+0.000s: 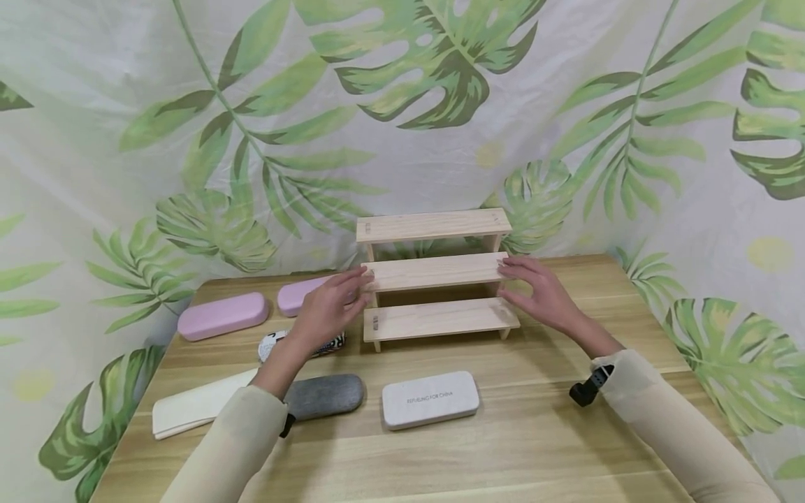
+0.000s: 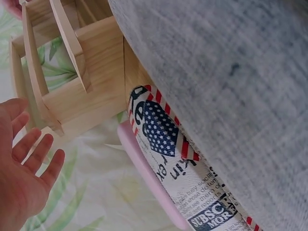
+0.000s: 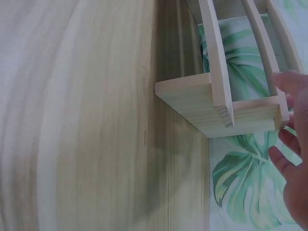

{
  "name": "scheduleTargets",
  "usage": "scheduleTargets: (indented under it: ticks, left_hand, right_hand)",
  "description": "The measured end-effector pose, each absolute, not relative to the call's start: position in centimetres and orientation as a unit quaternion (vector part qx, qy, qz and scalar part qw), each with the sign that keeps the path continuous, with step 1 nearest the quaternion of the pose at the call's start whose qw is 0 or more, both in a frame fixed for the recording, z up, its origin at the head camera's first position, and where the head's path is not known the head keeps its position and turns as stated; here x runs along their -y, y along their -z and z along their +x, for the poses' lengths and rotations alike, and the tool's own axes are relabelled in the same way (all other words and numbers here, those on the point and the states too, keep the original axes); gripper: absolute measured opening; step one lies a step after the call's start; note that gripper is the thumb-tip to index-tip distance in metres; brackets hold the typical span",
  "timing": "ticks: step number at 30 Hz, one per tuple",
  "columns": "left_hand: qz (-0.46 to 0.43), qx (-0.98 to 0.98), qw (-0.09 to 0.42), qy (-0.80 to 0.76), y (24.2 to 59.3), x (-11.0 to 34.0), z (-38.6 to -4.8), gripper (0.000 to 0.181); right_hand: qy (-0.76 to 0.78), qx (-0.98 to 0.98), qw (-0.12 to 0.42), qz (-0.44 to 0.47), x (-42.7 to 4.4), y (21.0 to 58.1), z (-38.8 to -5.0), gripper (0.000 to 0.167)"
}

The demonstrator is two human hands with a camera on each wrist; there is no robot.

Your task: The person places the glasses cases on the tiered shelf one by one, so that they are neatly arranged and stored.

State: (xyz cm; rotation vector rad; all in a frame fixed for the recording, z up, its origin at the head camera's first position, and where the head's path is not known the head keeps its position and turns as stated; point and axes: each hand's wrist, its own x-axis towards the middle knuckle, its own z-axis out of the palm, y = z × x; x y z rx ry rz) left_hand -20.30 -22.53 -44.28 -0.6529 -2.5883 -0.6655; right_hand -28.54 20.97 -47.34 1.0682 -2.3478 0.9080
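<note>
A three-tier wooden stand [image 1: 440,272] rests on the table, its stepped boards facing me. At the left end of the middle board is my left hand [image 1: 330,307], fingers loosely extended; the left wrist view shows them spread beside the stand's side. My right hand [image 1: 541,293] is at the opposite end of that board, fingertips touching its end and thumb lower down. In the right wrist view the right thumb [image 3: 288,82] lies against the board's edge, with the other fingers relaxed and partly hidden behind it.
Left of the stand lie two pink glasses cases [image 1: 223,316], a newspaper-print case [image 2: 168,159], a cream case [image 1: 201,405] and a dark grey case [image 1: 327,397]. A light grey lettered case [image 1: 430,399] lies in front. A leaf-print cloth [image 1: 434,161] hangs behind the table [image 1: 534,447].
</note>
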Motion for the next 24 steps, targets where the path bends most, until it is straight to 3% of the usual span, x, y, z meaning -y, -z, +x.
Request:
scheduleTargets:
  ticks: [24]
  left_hand:
    - [-0.324,0.896,0.191,0.235,44.3,19.0,-17.0,0.044]
  right_hand:
    - [-0.333,0.842,0.197,0.376,-23.9,48.3,-25.3,0.044]
